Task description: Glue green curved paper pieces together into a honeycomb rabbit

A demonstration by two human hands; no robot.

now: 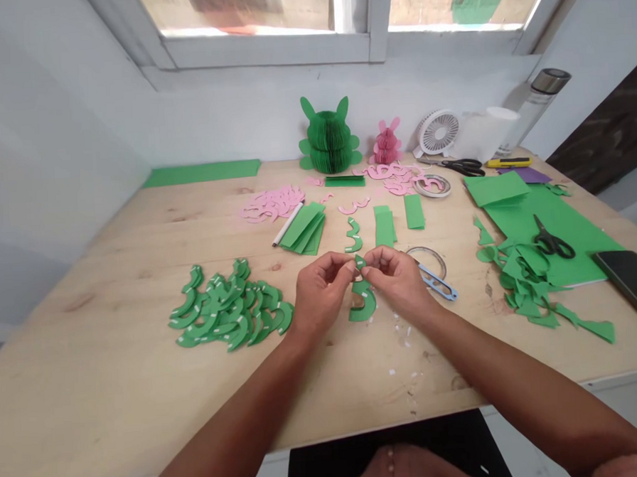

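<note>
Above the table (145, 390), both hands' fingers (346, 267) pinched on a green paper cutout (362, 297).

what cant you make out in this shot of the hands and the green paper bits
Head view, the only one:
- Top of the green curved piece: covered by fingertips of the left hand and right hand, so the grip is unclear.
- Small white bits on the table: too small to identify.
- Blue snips: partly behind the right hand.
- Dark phone: cut off by the right edge.

Two scissors (553, 240); two paper rabbits (328, 137); one fan (437, 132).
</note>
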